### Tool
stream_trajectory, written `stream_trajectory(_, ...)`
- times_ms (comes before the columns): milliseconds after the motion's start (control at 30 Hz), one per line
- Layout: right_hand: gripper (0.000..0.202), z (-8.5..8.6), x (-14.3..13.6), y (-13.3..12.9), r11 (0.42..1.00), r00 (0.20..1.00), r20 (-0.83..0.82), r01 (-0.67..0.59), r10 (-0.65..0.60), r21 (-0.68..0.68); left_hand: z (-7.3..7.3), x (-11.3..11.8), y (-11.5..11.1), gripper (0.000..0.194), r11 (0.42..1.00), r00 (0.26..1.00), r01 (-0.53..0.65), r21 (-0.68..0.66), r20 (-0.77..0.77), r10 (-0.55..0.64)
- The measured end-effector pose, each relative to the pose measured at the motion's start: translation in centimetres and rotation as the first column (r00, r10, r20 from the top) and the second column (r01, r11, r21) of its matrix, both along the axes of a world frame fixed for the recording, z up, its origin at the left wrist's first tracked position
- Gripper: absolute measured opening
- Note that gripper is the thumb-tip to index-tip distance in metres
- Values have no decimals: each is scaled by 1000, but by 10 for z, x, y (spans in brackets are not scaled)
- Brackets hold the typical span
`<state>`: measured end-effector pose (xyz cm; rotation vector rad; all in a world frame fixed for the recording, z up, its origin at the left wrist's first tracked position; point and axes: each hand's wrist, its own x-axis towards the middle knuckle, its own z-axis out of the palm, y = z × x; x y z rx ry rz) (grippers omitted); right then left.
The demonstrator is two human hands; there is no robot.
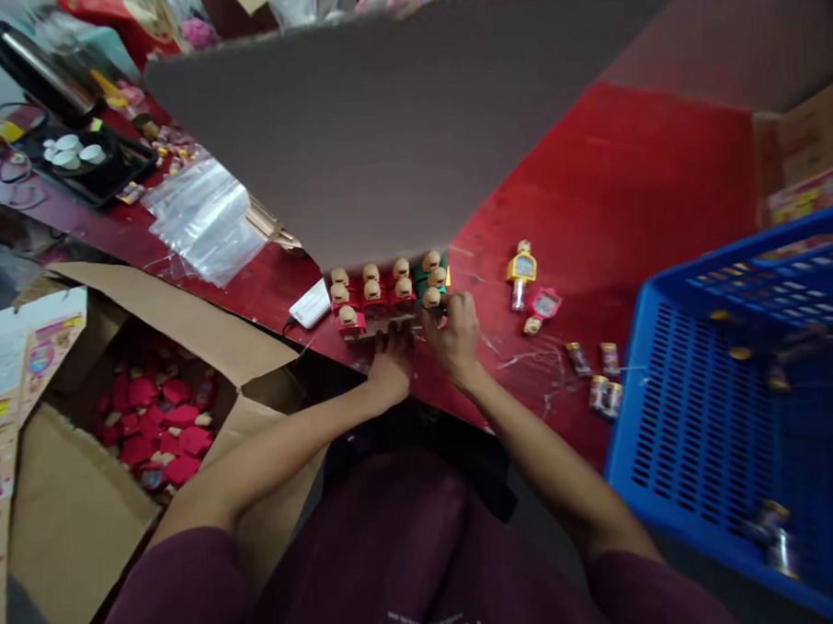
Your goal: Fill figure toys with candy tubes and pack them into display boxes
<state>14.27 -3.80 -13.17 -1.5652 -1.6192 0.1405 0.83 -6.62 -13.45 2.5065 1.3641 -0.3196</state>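
Note:
A cardboard display box with a tall raised grey lid (381,139) stands at the table's front edge. Rows of small toys with tan animal heads fill much of it: red toys (372,291) on the left and middle, green toys (430,276) on the right. My left hand (391,364) touches the box's front wall, its fingers stretched out and apart. At the front right corner, beside the nearest green toy, my right hand (455,338) has its fingers curled together. Whatever they pinch is hidden.
Right of the box lie a yellow toy (523,269), a pink toy (544,308) and several candy tubes (603,391). A blue basket (669,402) stands at right. An open carton (174,304) of red toys is at left. Plastic bags (209,220) and a white power bank (309,305) lie nearby.

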Motion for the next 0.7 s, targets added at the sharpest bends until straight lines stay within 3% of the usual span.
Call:
stream_trajectory(133,32,7,32,2,996,999,45,18,-14,-90,0,-1,-1,74,1000,1000,-15,17,-2,15)
stream_trajectory(267,37,13,98,51,943,957,114,282,-265,-176,-3,5,-4,79,999,998,-35,20,-46,36)
stream_trajectory(300,39,13,112,67,893,929,168,365,-331,-262,-3,8,-5,78,999,997,-45,13,-58,46)
stream_trajectory(333,44,11,122,83,808,890,255,452,-378,-377,-3,10,-5,78,998,996,-56,4,-66,56)
stream_trajectory(400,52,6,131,106,683,850,355,524,-389,-508,-4,14,-6,79,996,995,-84,-14,-54,83)
stream_trajectory(433,52,3,132,112,653,847,375,530,-376,-541,-4,14,-6,80,995,995,-96,-25,-30,95)
stream_trajectory(567,52,-7,126,109,636,859,370,510,-353,-579,-1,4,-5,77,987,980,-152,-42,120,156)
stream_trajectory(700,51,0,123,79,655,870,329,494,-368,-572,1,-14,-5,66,987,982,-158,-1,102,157)
